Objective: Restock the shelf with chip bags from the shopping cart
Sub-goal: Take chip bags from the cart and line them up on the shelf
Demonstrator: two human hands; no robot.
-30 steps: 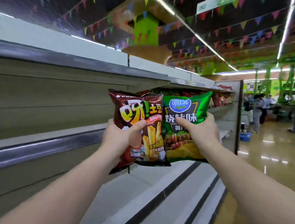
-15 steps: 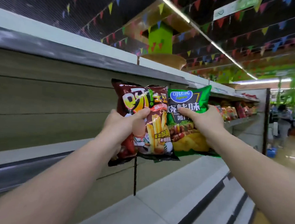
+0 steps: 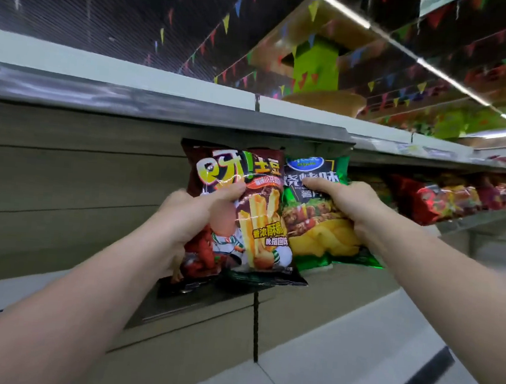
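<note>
Two chip bags, both upright and sealed, held side by side in front of the shelf bay. Dark red-brown bag [image 3: 238,209]: yellow lettering, picture of potato sticks, lower corner creased. Green bag [image 3: 319,215]: blue oval logo, black panel with white characters, grilled-meat and chip picture. Red-brown bag's right edge overlaps the green bag's left edge. Shelf [image 3: 343,293]: pale, its ledge just below the bags' bottoms.

Left hand [image 3: 187,217] grips brown chip bag [image 3: 244,215], thumb across front. Right hand [image 3: 346,203] grips green chip bag [image 3: 319,224], thumb on front. Bags upright, side by side, brown edge overlapping green. Both held up just under upper shelf edge [image 3: 167,106], before bare shelf back panel [image 3: 64,183]. Stocked snack bags [image 3: 444,201] on shelf further right. Coloured pennants [image 3: 225,23] hang overhead.
</note>
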